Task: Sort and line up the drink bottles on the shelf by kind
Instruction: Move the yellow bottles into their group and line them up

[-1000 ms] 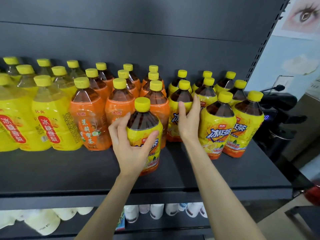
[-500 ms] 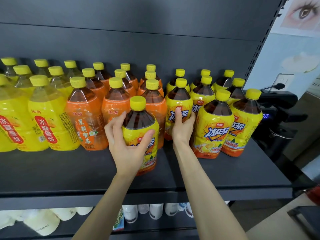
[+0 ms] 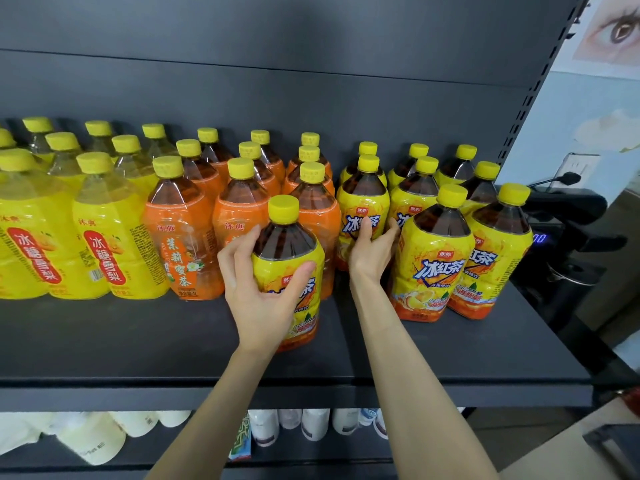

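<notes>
On a dark shelf (image 3: 138, 344) stand rows of yellow-capped bottles in three kinds: yellow pear drink (image 3: 104, 237) at left, orange jasmine tea (image 3: 183, 237) in the middle, yellow-and-orange iced black tea (image 3: 433, 258) at right. My left hand (image 3: 259, 289) grips one iced black tea bottle (image 3: 291, 247) that stands alone in front of the orange row. My right hand (image 3: 372, 251) grips the front of another iced tea bottle (image 3: 362, 206) at the left edge of the iced tea group, fingers curled round its label.
The shelf's back panel is dark and an upright with slots (image 3: 526, 109) runs at right. Bare shelf lies in front of the bottles. White bottles (image 3: 304, 424) sit on the lower shelf. A dark machine with a blue display (image 3: 540, 239) stands right of the shelf.
My right hand has slid down from the bottle's shoulder to its label and curled round it. My left hand keeps its hold on the front bottle, which has shifted slightly.
</notes>
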Available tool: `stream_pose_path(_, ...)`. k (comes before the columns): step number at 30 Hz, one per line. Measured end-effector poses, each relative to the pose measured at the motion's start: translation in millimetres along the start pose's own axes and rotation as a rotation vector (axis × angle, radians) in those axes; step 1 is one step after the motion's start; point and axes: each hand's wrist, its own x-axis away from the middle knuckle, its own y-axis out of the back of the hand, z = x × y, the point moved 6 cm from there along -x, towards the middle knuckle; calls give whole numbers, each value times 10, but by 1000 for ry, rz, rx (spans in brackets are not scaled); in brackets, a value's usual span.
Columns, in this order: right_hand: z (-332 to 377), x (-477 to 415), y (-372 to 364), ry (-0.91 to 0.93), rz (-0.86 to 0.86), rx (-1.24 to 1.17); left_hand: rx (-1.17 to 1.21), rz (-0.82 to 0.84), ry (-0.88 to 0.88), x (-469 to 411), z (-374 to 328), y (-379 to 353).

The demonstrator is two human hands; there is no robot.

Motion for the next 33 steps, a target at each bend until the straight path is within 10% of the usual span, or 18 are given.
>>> stream_pose_path(17, -189, 710, 841, 194, 424, -138, -70, 391, -34, 139, -321, -603)
stream_pose_path(33, 29, 619, 899, 513, -5, 673, -580, 545, -554, -325, -711, -868)
